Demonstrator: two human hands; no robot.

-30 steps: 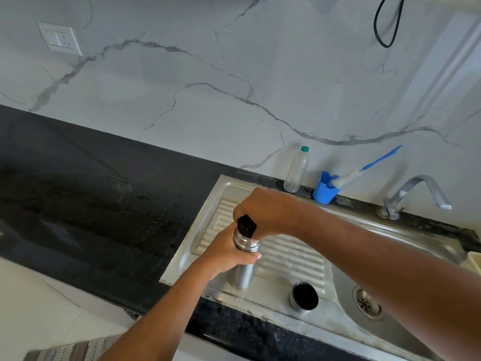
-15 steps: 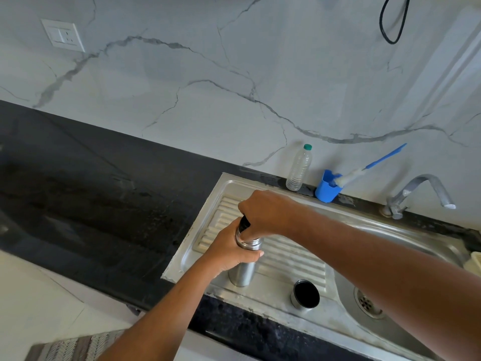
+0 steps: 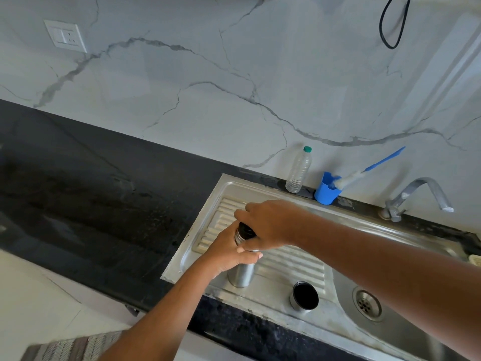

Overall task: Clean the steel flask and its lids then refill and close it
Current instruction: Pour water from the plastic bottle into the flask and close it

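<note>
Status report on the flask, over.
Left grip holds flask, upright on drainboard. Right grip on black stopper. Cup lid stands aside; nothing in the way.

My steel flask (image 3: 240, 274) stands upright at frame centre, black stopper (image 3: 246, 230) at its mouth; my steel cup lid (image 3: 304, 297) sits mouth-up, lower right of it.

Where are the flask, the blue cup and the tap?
steel flask (image 3: 242, 276): head view, bare lower body.
blue cup (image 3: 325, 192): head view, front wall.
tap (image 3: 424, 180): head view, curved spout.
</note>
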